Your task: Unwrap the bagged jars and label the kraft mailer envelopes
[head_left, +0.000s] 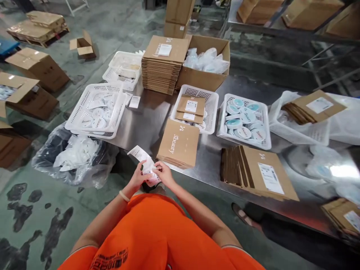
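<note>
In front of my orange shirt, my left hand (137, 177) and my right hand (165, 174) both pinch a strip of white printed labels (144, 157) just off the table's front edge. The strip's top end sticks up and curls; its lower part looks pinkish beneath my fingers. Closest to my right hand is a stack of flat brown cardboard mailers (180, 142) with "beauty" lettering, lying on the metal table. Behind it stands a white basket (211, 101) with smaller labelled mailers (191, 105) laid across it.
At the left, a white basket (75, 112) holds round white items above a bag-lined bin (45, 157) of crumpled white paper. Another basket (267, 131) holds round tins. Labelled mailers (253, 165) lean at right. A tall mailer stack (160, 75) and open carton (197, 79) stand behind. A co-worker's foot (243, 214) shows.
</note>
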Demonstrator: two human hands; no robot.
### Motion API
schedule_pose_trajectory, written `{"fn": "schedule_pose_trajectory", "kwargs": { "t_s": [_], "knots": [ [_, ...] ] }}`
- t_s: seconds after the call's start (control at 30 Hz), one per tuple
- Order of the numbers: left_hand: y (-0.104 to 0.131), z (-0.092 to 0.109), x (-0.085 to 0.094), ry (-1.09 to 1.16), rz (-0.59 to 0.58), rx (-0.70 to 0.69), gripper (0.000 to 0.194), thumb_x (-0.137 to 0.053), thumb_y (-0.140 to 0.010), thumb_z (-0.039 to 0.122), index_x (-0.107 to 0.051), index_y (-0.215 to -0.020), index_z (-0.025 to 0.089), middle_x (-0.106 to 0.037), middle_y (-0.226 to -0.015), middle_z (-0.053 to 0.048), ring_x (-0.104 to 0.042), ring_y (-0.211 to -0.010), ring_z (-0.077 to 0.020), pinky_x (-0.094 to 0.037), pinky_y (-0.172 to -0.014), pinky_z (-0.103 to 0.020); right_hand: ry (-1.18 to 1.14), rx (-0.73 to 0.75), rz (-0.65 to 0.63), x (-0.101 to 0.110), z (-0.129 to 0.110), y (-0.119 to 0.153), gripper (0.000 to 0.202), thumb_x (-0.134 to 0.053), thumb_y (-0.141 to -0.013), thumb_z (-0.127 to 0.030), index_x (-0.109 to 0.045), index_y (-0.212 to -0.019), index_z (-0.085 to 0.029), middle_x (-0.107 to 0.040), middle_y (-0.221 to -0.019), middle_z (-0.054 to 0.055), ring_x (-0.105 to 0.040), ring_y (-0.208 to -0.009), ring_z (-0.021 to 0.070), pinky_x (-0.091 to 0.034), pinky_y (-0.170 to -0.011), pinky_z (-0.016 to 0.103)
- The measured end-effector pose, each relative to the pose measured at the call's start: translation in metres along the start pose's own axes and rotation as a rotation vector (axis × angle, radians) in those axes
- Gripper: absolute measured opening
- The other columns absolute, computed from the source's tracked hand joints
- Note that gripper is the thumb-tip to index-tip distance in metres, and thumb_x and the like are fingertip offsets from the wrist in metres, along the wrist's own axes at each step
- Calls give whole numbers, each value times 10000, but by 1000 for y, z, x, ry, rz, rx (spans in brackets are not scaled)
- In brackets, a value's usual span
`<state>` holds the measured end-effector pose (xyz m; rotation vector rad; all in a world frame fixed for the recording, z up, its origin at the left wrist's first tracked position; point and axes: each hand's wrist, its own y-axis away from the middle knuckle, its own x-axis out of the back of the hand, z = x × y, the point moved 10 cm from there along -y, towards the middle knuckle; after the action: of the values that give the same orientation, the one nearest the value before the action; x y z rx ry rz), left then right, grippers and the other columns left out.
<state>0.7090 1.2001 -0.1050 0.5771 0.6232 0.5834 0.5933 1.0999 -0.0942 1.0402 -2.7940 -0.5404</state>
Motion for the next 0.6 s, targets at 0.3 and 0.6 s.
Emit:
{"fn": "schedule_pose_trajectory", "kwargs": {
  "t_s": [0.3,0.6],
  "knots": [
    [11,6,-27,-433,-11,-117,441,-915,-520,205,-828,-941,107,-787,-773,-49,-699,-696,-193,-554,-685,-290,53,48,80,30,-3,22,158,-767,-697,-329,-760,-802,-212,-723,-693,6,-624,-626,178,-489,-630,296],
    [15,-27,-60,-473,-257,96,490,-1001,-451,307,-838,-858,89,-810,-798,-103,-750,-781,-275,-602,-800,-386,334,472,390,79,-78,68,204,-647,-913,-267,-801,-780,-241,-752,-1164,86,-706,-1046,233,-576,-916,369]
  ]
}}
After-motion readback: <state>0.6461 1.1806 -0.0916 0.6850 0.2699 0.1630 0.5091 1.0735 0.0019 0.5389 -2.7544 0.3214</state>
